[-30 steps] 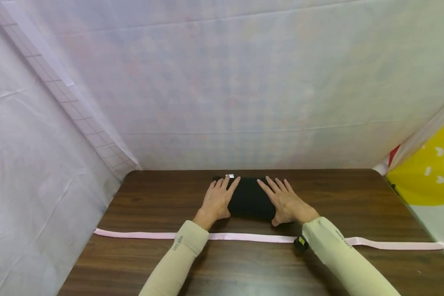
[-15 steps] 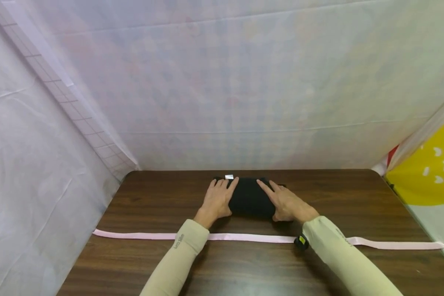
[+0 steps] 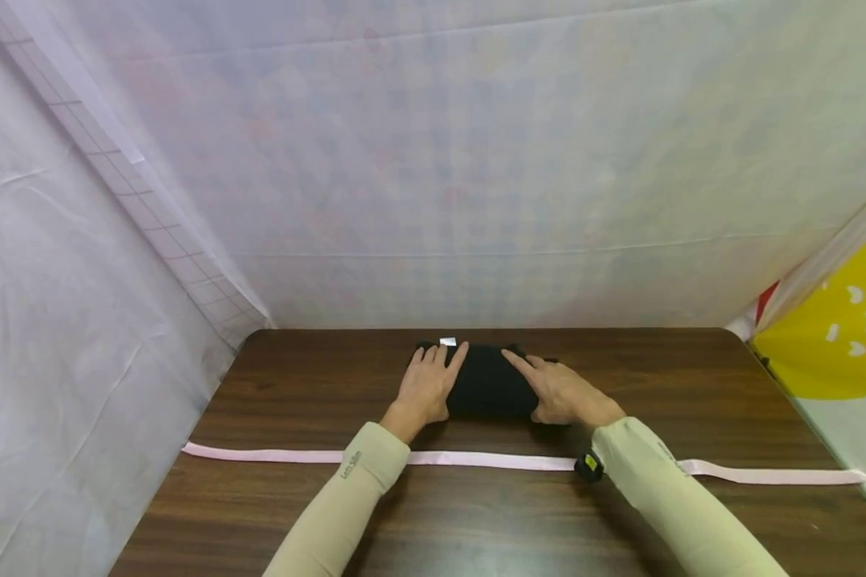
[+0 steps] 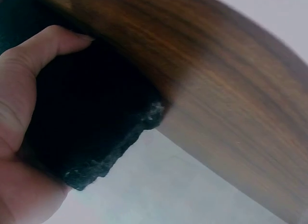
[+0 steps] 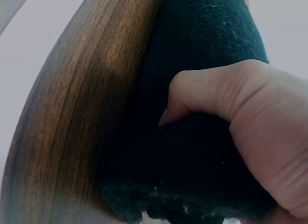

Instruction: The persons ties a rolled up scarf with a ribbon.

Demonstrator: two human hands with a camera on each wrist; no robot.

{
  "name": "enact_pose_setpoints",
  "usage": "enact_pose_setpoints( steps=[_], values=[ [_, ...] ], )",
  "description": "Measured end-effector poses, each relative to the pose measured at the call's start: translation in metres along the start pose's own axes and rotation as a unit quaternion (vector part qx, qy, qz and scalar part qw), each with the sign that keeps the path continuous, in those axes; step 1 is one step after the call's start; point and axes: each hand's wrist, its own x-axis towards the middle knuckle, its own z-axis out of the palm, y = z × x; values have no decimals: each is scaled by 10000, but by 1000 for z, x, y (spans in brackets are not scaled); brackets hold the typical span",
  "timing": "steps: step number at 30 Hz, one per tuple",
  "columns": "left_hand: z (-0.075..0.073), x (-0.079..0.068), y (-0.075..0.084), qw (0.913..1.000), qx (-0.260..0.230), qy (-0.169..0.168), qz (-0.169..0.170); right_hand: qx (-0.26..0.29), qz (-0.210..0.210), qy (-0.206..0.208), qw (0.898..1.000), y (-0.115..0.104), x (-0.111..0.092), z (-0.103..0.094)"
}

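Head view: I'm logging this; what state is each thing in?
Black fabric: bundled on the table.
Left hand: grips fabric's left end.
Right hand: grips fabric's right end.
White tag: uncovered, at fabric's far edge.
Pink ribbon: laid lengthwise, partly hidden by sleeves.
White sheeting: hanging.

Soft, even light fills the head view, the curtain (image 3: 433,160) tinted violet at left and greenish at right. A pale glare lies on the tabletop (image 3: 296,385) toward its near edge, between shadows along the inner sides of both sleeves (image 3: 361,485). The cloth (image 3: 487,381) sinks to near-black. Both wrist views look hazy, pale backgrounds washed out, the tabletop's edge bowing.
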Motion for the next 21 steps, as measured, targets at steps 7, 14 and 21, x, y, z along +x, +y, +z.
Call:
enact_pose_setpoints(
  steps=[7,14,21],
  values=[
    [-1,-2,0,9999,22,100,72,-52,-12,19,10000,0,-1,-1],
    [1,-4,-2,9999,38,106,128,67,55,-97,9999,-3,-3,-3],
    [4,-6,-2,9995,-12,294,94,6,109,-108,9999,-6,-4,-4]
  ],
)
